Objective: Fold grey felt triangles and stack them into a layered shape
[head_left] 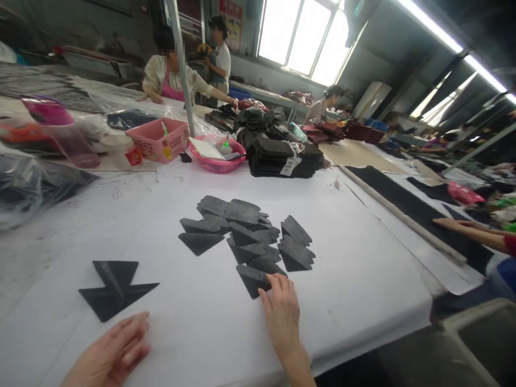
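Dark triangular pieces, perhaps leather or fabric, lie in an overlapping cluster [245, 215] on the white-covered table. My right hand [282, 309] is at the cluster's near end, its thumb and fingertips closed on the edge of a black triangular piece [252, 279]. My left hand [116, 349] hovers low at the left, fingers loosely bent and apart, with nothing visible in it. Just beyond it, two black triangular pieces [107, 301] lie crossed, shiny side up. A smaller group of the same pieces [296, 250] sits right of the main cluster.
Along the back stand a pink basket [159, 140], a pink bowl [215, 161] and a stack of black pieces [282, 156]. Clear plastic [36, 188] covers something at left. A metal pole [183, 70] rises behind. Co-workers sit and stand beyond; another person's hand [447, 223] rests at right.
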A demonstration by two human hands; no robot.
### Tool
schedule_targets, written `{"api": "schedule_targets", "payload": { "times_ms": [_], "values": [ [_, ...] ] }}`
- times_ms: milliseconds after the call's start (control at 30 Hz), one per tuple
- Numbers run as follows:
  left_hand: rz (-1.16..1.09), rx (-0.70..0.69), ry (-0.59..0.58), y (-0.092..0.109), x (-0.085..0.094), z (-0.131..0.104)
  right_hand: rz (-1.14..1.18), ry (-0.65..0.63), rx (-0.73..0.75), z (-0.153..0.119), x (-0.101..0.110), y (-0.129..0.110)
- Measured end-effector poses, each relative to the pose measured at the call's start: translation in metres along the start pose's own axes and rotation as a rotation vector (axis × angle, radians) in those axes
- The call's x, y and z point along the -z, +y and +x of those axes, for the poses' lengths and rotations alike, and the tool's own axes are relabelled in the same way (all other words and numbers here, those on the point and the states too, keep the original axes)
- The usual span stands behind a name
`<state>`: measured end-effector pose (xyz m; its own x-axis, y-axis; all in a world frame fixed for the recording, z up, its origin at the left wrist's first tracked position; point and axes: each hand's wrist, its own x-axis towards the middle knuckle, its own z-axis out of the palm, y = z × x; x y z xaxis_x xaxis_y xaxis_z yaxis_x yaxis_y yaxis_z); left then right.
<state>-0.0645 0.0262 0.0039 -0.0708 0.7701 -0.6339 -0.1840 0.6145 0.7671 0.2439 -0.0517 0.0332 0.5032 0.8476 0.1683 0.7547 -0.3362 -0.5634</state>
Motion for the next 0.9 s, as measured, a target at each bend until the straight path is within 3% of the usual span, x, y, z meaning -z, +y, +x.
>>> {"api": "schedule_targets", "payload": {
  "times_ms": [67, 133, 200, 300, 400, 567, 700, 800, 900],
  "values": [
    [0.159, -0.058, -0.159, -0.022, -0.020, -0.021, -0.116, -0.009, 0.023, 0.003, -0.008, 0.002],
    [0.360, -0.287, -0.246, -0.036, -0.042, -0.040, -0.153, -0.052, 0.056, 0.000, -0.010, 0.002],
    [0.623, -0.600, -0.323, -0.040, -0.063, -0.051, -0.144, -0.102, 0.091, -0.006, -0.008, 0.002],
    [0.935, -1.180, -0.414, -0.039, -0.087, -0.051, -0.127, -0.150, 0.125, -0.014, 0.001, 0.003],
    [1.086, -1.559, -0.343, -0.044, -0.103, -0.043, -0.123, -0.170, 0.144, -0.021, 0.008, 0.009],
    [1.172, -1.702, -0.291, -0.066, -0.106, -0.046, -0.134, -0.233, 0.175, -0.032, 0.013, 0.016],
    [1.198, -1.724, -0.344, -0.080, -0.097, -0.059, -0.141, -0.162, 0.193, -0.041, 0.003, 0.005],
    [1.166, -1.731, -0.370, -0.081, -0.092, -0.064, -0.158, -0.133, 0.229, -0.048, -0.009, -0.005],
    [1.144, -1.629, -0.462, -0.070, -0.091, -0.062, -0.152, -0.141, 0.233, -0.052, -0.015, -0.010]
  ]
}}
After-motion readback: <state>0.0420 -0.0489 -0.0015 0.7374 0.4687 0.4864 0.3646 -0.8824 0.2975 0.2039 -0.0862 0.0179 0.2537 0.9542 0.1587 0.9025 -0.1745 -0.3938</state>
